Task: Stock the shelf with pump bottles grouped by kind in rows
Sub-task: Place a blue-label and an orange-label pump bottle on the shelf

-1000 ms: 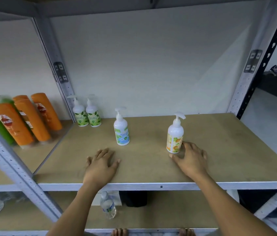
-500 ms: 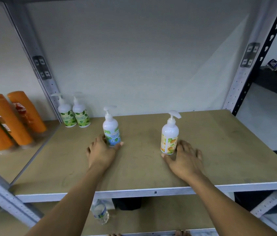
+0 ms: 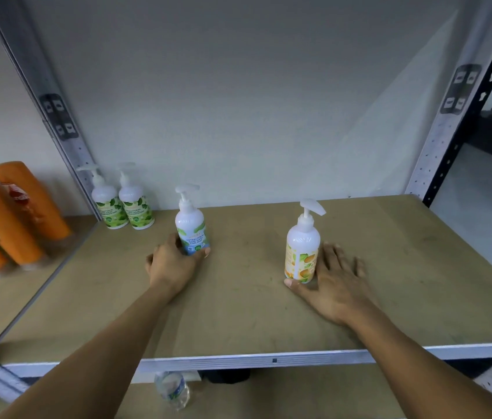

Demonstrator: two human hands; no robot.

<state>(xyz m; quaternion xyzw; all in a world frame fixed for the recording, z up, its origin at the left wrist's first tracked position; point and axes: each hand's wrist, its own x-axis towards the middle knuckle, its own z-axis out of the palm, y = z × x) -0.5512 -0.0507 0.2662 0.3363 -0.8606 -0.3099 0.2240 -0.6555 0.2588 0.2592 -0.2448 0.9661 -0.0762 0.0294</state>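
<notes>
While my left hand (image 3: 175, 261) grips the blue-label bottle (image 3: 192, 228), the green-label pair (image 3: 126, 207) stands back-left of it; my right hand (image 3: 335, 282) lies flat, touching the orange-label bottle (image 3: 302, 252).

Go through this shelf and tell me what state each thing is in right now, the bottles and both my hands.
blue-label bottle: upright, gripped at its base.
orange-label bottle: upright, thumb touching its base.
green-label bottles: upright, side by side at the back left corner.
left hand: curled round the blue-label bottle.
right hand: fingers straight, flat on the shelf.
orange tubes: standing on the neighbouring shelf.
</notes>
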